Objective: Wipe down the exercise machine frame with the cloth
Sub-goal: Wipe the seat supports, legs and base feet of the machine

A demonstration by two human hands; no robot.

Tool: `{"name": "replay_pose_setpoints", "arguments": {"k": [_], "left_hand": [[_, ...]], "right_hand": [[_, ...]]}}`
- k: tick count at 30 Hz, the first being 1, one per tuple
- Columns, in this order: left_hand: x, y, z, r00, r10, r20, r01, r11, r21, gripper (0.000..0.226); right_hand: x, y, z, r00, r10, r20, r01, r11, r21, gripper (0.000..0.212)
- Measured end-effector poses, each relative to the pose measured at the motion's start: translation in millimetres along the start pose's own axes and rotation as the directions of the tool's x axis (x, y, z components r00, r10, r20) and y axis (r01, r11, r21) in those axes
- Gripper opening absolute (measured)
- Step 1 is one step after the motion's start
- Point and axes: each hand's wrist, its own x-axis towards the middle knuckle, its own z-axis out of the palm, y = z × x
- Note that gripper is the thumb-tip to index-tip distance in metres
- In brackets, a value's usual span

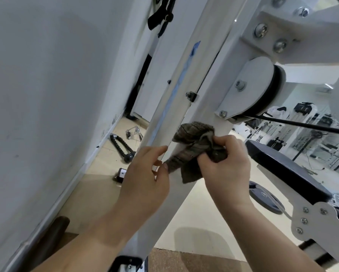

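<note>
**A:** Where do we have the cloth (194, 148)?

**B:** Against the near face of the slanted white frame (209, 99), low down, just below the pulley (253, 85). Our right hand (225, 165) is fisted round a wad of it, fingers curled tight. Our left hand (147, 173) pinches the lower tail between thumb and fingers, so the cloth runs stretched between the two.

**A:** How do we expect it to handle?

**B:** Light, soft and limp, we judge. The ribbed knit should drag on the paint rather than slide. It has no stiffness of its own, so it wipes only where we press it. The bunched middle in the right palm is the best hold, with the tail gathered in.

**A:** And the frame itself?

**B:** It is bolted metal and looks rigid, so we reckon it takes firm pressure. We watch the cable (302, 127) on the right, where a loose tail could snag.
</note>
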Motion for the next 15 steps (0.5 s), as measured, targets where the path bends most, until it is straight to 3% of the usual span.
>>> {"name": "replay_pose_setpoints", "arguments": {"k": [4, 6, 8, 12, 15], "left_hand": [[3, -2, 2, 0.999, 0.053, 0.004, -0.053, 0.999, -0.001, 0.049], [8, 2, 7, 0.992, 0.122, 0.023, -0.122, 0.992, 0.023, 0.049], [16, 6, 15, 0.979, 0.199, 0.042, -0.201, 0.977, 0.064, 0.042], [26, 16, 20, 0.961, 0.272, 0.058, -0.277, 0.950, 0.143, 0.019], [27, 11, 10, 0.960, 0.246, 0.137, -0.263, 0.957, 0.123, 0.034]], "right_hand": [[-1, -1, 3, 0.998, -0.048, -0.051, 0.030, 0.949, -0.313, 0.029], [-3, -1, 3, 1.000, -0.014, -0.010, 0.010, 0.957, -0.289, 0.036], [-5, -3, 8, 0.999, -0.022, -0.026, 0.018, 0.988, -0.151, 0.041], [-19, -4, 21, 0.962, -0.272, -0.023, 0.271, 0.961, -0.050, 0.054], [-24, 14, 26, 0.869, -0.495, 0.019, 0.482, 0.835, -0.267, 0.051]]}}
